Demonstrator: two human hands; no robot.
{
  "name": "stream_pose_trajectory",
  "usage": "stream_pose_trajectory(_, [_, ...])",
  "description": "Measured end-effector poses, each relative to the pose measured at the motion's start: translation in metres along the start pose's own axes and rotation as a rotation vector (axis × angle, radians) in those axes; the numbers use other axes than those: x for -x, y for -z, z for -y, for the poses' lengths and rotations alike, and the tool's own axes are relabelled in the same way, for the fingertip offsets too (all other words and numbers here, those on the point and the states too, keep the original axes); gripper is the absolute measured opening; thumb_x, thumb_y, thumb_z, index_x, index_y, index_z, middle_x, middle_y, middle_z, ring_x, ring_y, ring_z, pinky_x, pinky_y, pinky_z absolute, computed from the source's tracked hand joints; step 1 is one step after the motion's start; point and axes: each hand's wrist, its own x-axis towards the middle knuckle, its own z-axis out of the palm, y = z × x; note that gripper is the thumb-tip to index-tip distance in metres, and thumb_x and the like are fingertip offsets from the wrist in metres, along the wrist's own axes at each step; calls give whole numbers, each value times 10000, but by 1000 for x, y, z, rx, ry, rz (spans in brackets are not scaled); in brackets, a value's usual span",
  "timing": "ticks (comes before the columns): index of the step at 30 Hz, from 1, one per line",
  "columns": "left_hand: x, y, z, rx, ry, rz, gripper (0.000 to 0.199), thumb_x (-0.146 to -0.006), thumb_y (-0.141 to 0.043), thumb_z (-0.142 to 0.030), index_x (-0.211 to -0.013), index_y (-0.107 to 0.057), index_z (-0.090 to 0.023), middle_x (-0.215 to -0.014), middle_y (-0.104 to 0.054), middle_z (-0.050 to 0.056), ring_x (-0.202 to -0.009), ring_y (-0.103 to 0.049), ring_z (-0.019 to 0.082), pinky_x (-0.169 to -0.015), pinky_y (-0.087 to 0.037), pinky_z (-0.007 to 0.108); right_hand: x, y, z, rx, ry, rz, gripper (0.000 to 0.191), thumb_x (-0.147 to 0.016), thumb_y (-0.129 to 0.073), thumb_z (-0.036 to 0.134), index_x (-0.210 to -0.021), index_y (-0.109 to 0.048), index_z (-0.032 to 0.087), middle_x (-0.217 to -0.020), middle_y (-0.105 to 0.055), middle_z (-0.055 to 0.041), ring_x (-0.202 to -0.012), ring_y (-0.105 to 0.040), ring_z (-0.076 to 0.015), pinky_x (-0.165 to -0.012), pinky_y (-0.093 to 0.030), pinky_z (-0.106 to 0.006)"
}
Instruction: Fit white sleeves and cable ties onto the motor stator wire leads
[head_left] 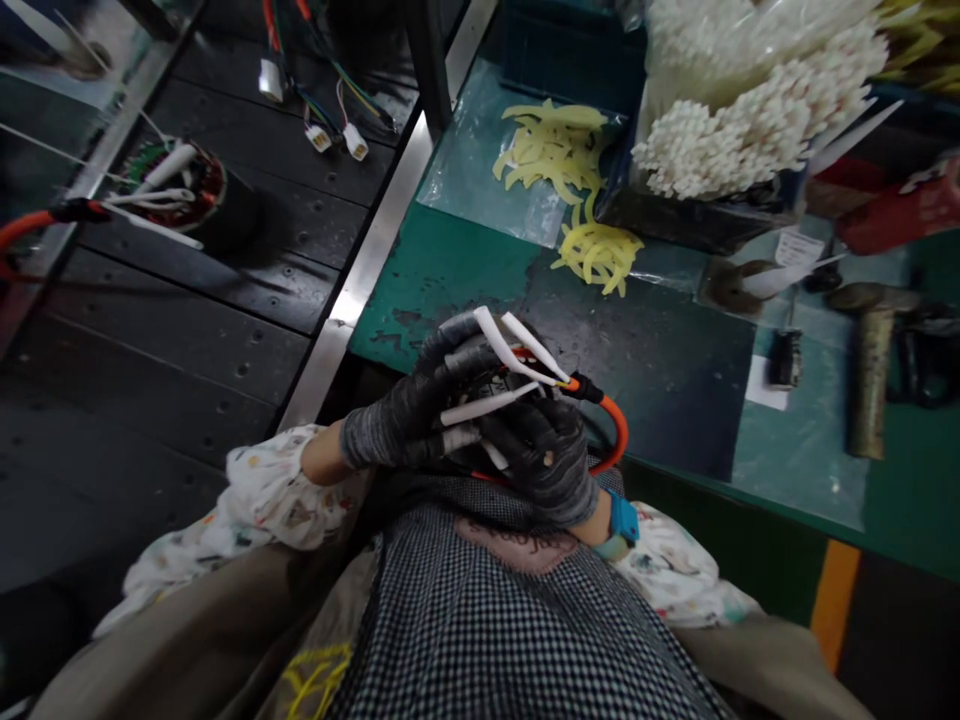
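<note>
Both my hands wear dark grey gloves and meet close to my apron at the bench edge. My left hand [420, 405] curls round one side of a motor stator, which is mostly hidden by the fingers. From the other side, my right hand [551, 455] is closed on the same stator. White-sleeved wire leads [491, 402] stick up between the hands. They join an orange cable [616, 425] that loops down past my right hand. Where each fingertip touches cannot be seen.
On the conveyor [247, 350] at left sits another wound stator [199, 200], with wire connectors [356, 142] beyond it. Yellow curved strips [596, 255] lie on the green bench [465, 270]. Behind are a bin of white sleeves [697, 140] and, at right, a hammer [870, 380].
</note>
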Motion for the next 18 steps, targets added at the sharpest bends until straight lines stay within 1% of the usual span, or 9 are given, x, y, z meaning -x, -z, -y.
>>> stream_pose_trajectory(2, [-1,1,-3,-12,-20,-2,813,-1134,-654,-418,-1832,-244,-348,-1843,-358,157,-1768,-259,405,-1436,-309,683,-1,-1,1,2,-4,3,273,-1035,-754,231,-1277,-857,307,-1212,-838,-107,-1086,-758,-309,-882,-708,-470])
stream_pose_trajectory(4, [-2,1,-4,-31,-45,-13,861,-1114,-698,-442,-1835,-235,-354,-1804,-426,158,-1755,-291,418,-1420,-330,706,-2,-5,3,11,-36,4,286,-1036,-753,231,-1294,-853,304,-1224,-832,-113,-1086,-748,-311,-871,-705,-467])
stream_pose_trajectory(6, [-2,-1,-3,-39,-46,-29,895,-1090,-736,-469,-1831,-242,-381,-1776,-474,146,-1745,-314,427,-1404,-350,727,-2,-10,5,4,-73,14,315,-1038,-743,237,-1326,-844,317,-1253,-820,-115,-1120,-733,-321,-905,-701,-488])
stream_pose_trajectory(8, [-2,-4,0,-25,-28,-68,851,-1097,-719,-465,-1820,-277,-386,-1780,-472,146,-1746,-319,413,-1412,-349,708,0,-11,4,-17,-88,17,375,-1027,-739,208,-1375,-824,319,-1268,-804,-111,-1167,-716,-317,-971,-688,-504])
stream_pose_trajectory(11, [0,-10,6,3,4,-125,774,-1117,-672,-428,-1806,-329,-345,-1817,-409,163,-1750,-319,376,-1443,-332,637,6,3,-4,-64,2,-36,400,-1019,-737,156,-1389,-803,291,-1232,-789,-84,-1154,-708,-269,-1025,-673,-465])
stream_pose_trajectory(13, [-1,-13,5,16,27,-140,774,-1115,-672,-432,-1804,-332,-334,-1838,-369,158,-1755,-308,359,-1451,-330,607,7,18,-11,-54,32,-88,379,-1019,-761,163,-1363,-792,318,-1245,-780,-61,-1187,-705,-263,-1086,-660,-472])
stream_pose_trajectory(14, [-2,-15,3,19,34,-144,774,-1116,-667,-425,-1804,-325,-331,-1846,-353,155,-1760,-296,353,-1452,-333,600,7,25,-14,-23,6,-111,378,-1014,-781,179,-1355,-782,343,-1282,-774,-56,-1246,-696,-277,-1140,-640,-504])
stream_pose_trajectory(16, [-7,-18,-5,-13,52,-142,757,-1122,-634,-385,-1805,-314,-316,-1849,-342,157,-1768,-273,351,-1453,-329,609,4,35,-21,59,-80,-118,435,-1006,-812,219,-1396,-737,397,-1414,-738,-55,-1421,-636,-331,-1242,-570,-612])
stream_pose_trajectory(18, [-13,-20,-16,-85,51,-110,739,-1126,-600,-363,-1802,-314,-283,-1828,-376,177,-1759,-285,369,-1452,-307,649,1,36,-27,93,-134,-57,522,-1019,-804,247,-1489,-659,422,-1574,-658,-64,-1567,-545,-377,-1296,-500,-712])
